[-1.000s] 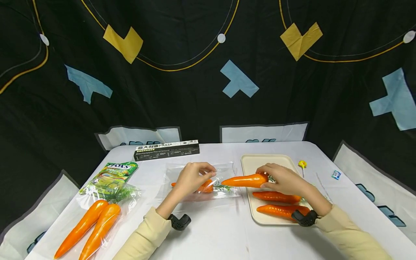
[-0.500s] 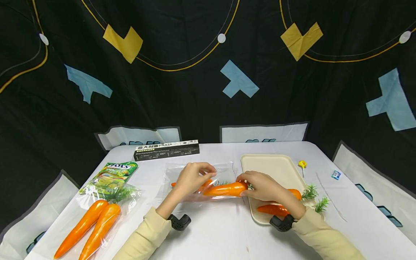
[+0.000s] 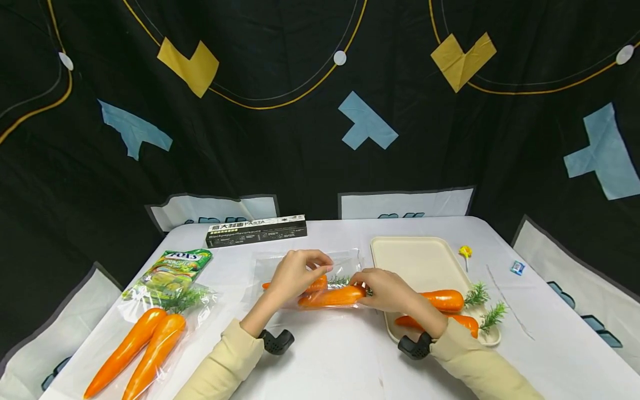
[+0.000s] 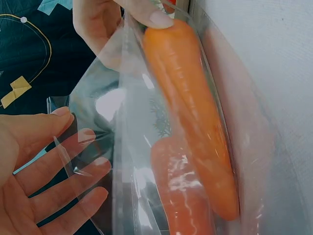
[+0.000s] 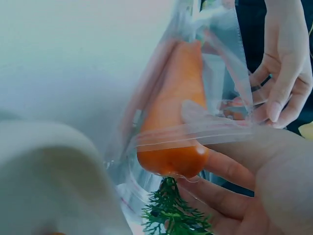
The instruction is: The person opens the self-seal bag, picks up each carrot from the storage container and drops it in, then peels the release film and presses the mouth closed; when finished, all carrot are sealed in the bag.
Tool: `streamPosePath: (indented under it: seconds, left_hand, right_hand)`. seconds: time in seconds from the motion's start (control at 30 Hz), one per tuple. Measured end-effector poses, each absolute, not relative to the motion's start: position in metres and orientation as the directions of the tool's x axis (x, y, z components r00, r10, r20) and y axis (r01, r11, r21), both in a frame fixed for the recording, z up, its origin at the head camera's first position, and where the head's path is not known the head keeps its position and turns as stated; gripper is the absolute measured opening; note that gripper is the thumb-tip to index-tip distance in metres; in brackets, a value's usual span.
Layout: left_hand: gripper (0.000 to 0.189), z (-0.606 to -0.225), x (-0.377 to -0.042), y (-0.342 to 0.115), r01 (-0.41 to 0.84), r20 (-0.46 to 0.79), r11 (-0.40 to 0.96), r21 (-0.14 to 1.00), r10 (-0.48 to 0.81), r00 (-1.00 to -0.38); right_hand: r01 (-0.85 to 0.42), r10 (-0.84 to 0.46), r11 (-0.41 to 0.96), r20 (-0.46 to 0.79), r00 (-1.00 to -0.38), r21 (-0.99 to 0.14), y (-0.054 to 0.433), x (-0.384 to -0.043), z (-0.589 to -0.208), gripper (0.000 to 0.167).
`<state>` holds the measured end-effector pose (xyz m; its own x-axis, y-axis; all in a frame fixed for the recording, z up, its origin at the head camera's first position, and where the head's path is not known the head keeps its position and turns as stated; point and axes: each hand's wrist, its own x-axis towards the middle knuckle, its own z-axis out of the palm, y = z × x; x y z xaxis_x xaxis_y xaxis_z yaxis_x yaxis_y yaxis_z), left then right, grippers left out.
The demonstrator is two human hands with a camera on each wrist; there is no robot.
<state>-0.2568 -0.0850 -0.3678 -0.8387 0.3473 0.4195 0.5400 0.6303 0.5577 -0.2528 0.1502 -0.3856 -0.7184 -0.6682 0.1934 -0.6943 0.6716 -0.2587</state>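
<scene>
A clear plastic bag [image 3: 262, 269] lies mid-table with one orange carrot [image 3: 316, 285] inside. My left hand [image 3: 296, 273] pinches the bag's upper layer near its mouth between thumb and index finger; the other fingers spread loosely in the left wrist view. My right hand [image 3: 384, 288] grips a second carrot [image 3: 330, 298] by its thick, leafy end. That carrot lies mostly within the bag, tip first, beside the other one. In the right wrist view its green leaves [image 5: 173, 208] stick out past the bag's mouth, with my thumb behind the film.
A cream tray [image 3: 410, 255] on the right bears two carrots [image 3: 445, 300]. Beyond it lie a yellow lollipop [image 3: 465, 253] and a small blue packet [image 3: 517, 268]. At left are a bag with two carrots [image 3: 159, 344] and a green Fox's packet [image 3: 182, 266]; behind stands a pasta box [image 3: 256, 232].
My right hand has carried the carrot left from over the tray into the bag, and slid it further in during the last half second. My left hand has stayed put.
</scene>
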Motion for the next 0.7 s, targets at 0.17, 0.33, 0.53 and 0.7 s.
streamPosePath:
  seconds: [0.17, 0.33, 0.53, 0.7]
  left_hand:
    - [0.005, -0.367, -0.257, -0.085, 0.537, 0.417, 0.635, 0.556, 0.346, -0.841]
    - [0.005, -0.368, -0.257, -0.085, 0.539, 0.425, 0.638, 0.55, 0.341, -0.838]
    - [0.006, -0.367, -0.256, -0.085, 0.539, 0.431, 0.641, 0.546, 0.337, -0.837]
    - [0.006, -0.367, -0.256, -0.085, 0.536, 0.427, 0.647, 0.542, 0.338, -0.839]
  right_hand:
    - [-0.664, -0.653, 0.676, 0.158, -0.741, -0.32, 0.151, -0.255, -0.388, 0.029]
    - [-0.627, -0.632, 0.697, 0.116, -0.767, -0.349, 0.157, -0.256, -0.387, 0.034]
    - [-0.597, -0.606, 0.724, 0.096, -0.79, -0.345, 0.172, -0.251, -0.382, 0.037]
    - [-0.599, -0.601, 0.733, 0.106, -0.792, -0.322, 0.189, -0.247, -0.379, 0.037]
